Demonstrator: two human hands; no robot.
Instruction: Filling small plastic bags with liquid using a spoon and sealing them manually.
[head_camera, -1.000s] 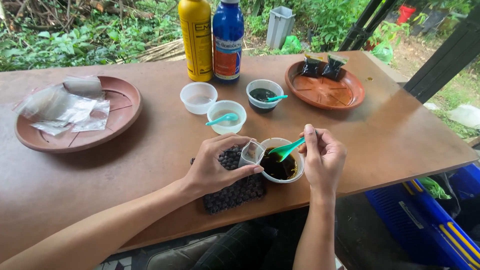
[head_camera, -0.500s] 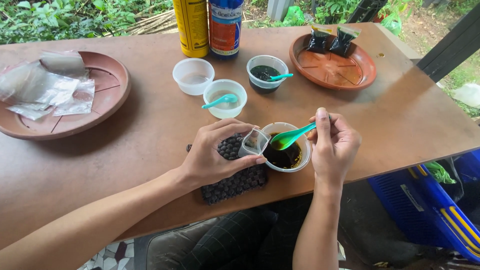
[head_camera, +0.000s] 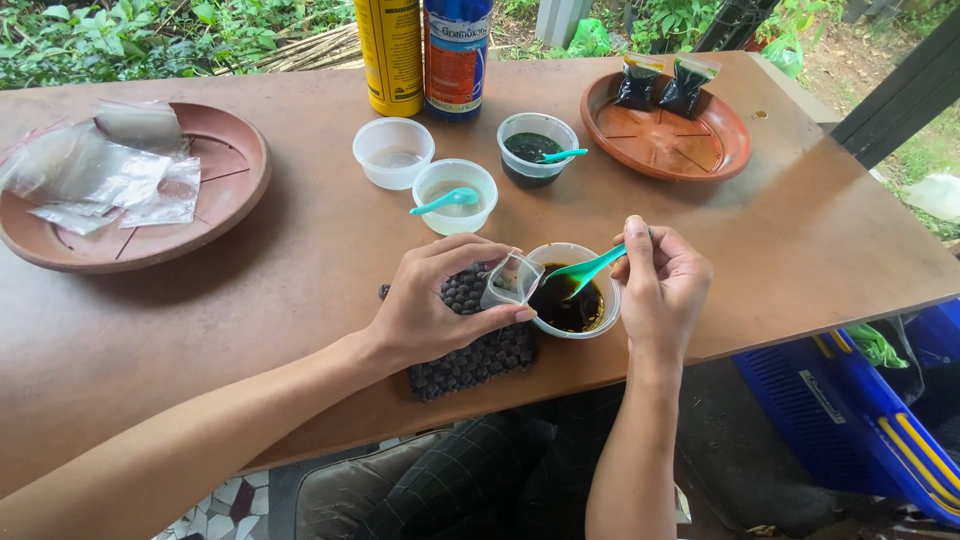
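My left hand (head_camera: 435, 300) pinches a small clear plastic bag (head_camera: 511, 281) held open beside a white cup of dark brown liquid (head_camera: 571, 293). My right hand (head_camera: 662, 285) grips a teal spoon (head_camera: 581, 270) whose bowl dips into that cup. Under my left hand lies a dark woven mat (head_camera: 472, 345) near the table's front edge.
Three more white cups (head_camera: 393, 152) (head_camera: 455, 195) (head_camera: 538, 148) stand behind, two with teal spoons. A yellow bottle (head_camera: 390, 50) and a blue bottle (head_camera: 456, 55) stand at the back. A brown dish with clear bags (head_camera: 220, 190) sits left; another dish (head_camera: 668, 140) holds two dark filled bags. Blue crate (head_camera: 860, 400) lower right.
The spoon's bowl has lowered into the dark liquid. My left hand keeps the bag open at the cup's rim. The view has shifted slightly.
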